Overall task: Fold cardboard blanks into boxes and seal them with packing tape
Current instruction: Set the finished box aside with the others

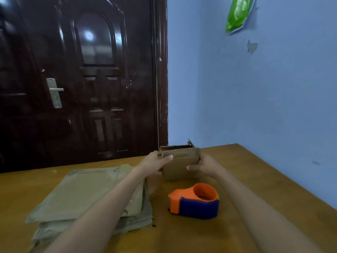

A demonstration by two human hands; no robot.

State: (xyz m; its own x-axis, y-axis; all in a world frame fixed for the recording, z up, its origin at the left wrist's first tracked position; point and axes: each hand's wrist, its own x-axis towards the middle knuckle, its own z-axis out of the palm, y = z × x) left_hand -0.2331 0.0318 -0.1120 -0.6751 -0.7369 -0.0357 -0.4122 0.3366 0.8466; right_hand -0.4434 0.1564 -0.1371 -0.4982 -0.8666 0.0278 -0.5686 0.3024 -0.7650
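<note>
box: small brown cardboard box (179,162) upright on wooden table (255,179), between my hands
left hand (154,163): I grip its left side
right hand (204,166): I grip its right side
blanks: flat cardboard stack (82,194) near-left
tape: orange-blue dispenser (195,201) just before box

Head camera looks forward-down, close over table (182,234)

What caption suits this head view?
Both hands, left and right, hold a cardboard box beside a tape dispenser.
</note>
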